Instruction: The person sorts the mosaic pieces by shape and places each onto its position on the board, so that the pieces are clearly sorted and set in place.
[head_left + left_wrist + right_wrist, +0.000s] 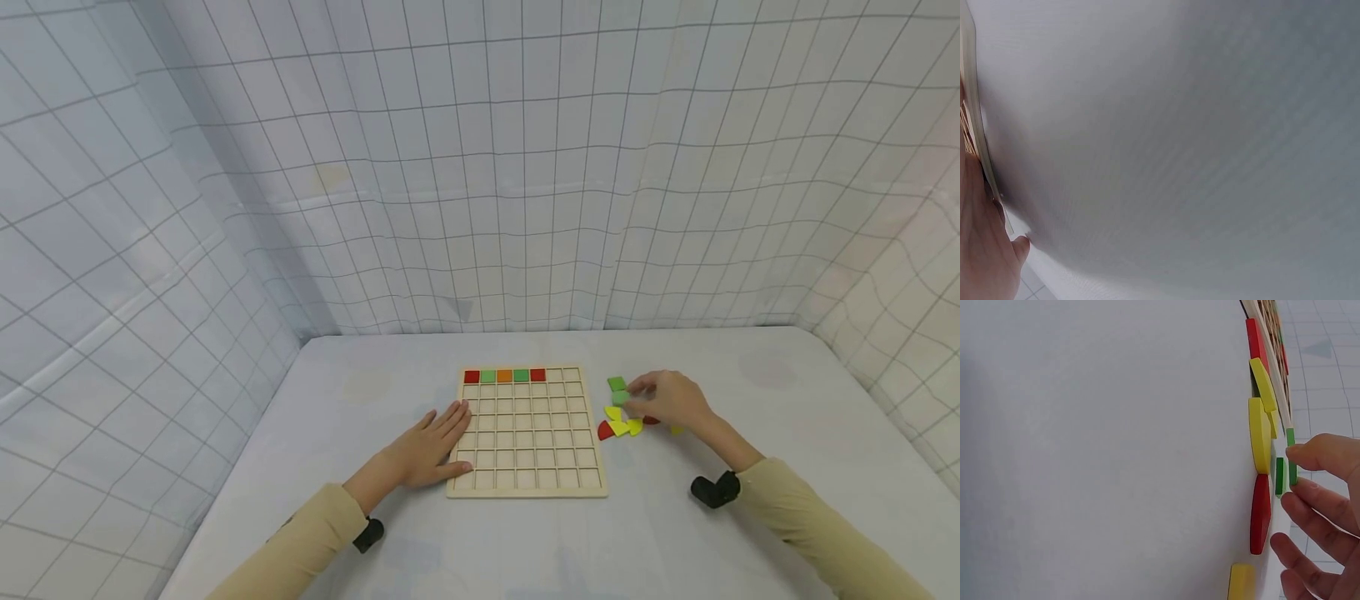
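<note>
My left hand (427,447) rests with straight fingers on the left edge of a wooden grid board (525,493). In the left wrist view part of that hand (985,250) shows beside the board's edge. Along the board's far row sit a red tile (471,377), a light green tile (488,376), an orange tile (505,376), a green tile (521,376) and another red tile (537,375). Right of the board, my right hand (671,402) pinches a green tile (1292,456) between thumb and fingertip. Another green piece (1280,476) is close behind it.
Loose yellow pieces (1260,434) and red pieces (1260,515) lie on the white table (540,550) near my right hand, some overlapping. A separate yellow piece (1241,582) is nearer my wrist. A white grid-patterned curtain (480,208) stands behind the table.
</note>
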Demonstrator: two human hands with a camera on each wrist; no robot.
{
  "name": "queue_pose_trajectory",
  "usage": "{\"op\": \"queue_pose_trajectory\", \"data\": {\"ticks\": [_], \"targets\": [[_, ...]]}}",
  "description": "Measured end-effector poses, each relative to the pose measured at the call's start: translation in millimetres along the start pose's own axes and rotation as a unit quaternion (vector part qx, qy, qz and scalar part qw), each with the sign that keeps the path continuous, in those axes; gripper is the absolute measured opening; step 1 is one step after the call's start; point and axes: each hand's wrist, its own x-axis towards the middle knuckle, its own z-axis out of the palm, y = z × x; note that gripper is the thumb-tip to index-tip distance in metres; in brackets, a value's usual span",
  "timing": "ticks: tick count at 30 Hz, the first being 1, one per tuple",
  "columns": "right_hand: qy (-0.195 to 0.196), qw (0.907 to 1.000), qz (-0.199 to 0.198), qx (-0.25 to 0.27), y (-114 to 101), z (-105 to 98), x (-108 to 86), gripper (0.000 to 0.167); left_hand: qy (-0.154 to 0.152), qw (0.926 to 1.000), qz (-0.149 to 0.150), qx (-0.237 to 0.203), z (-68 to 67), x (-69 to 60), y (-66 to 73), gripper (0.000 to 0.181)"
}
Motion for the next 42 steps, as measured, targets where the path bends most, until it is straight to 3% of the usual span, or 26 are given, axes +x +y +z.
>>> {"op": "queue_pose_trajectory", "data": {"ticks": [18,27,42], "targets": [[0.014,0.9994,-0.024,0.023,-16,6,12.1,0.027,-0.006,1.0,-0.004,-0.004,-1.0,0.9,0.7,0.085],[0.016,0.9981,-0.056,0.021,-32,11,20.7,0.025,0.002,1.0,0.003,-0.005,-1.1,1.1,-0.5,0.085],[0.003,0.9983,-0.049,0.033,-52,19,37.2,0.027,0.002,1.0,0.005,-0.004,-2.2,1.1,-0.6,0.085]]}}
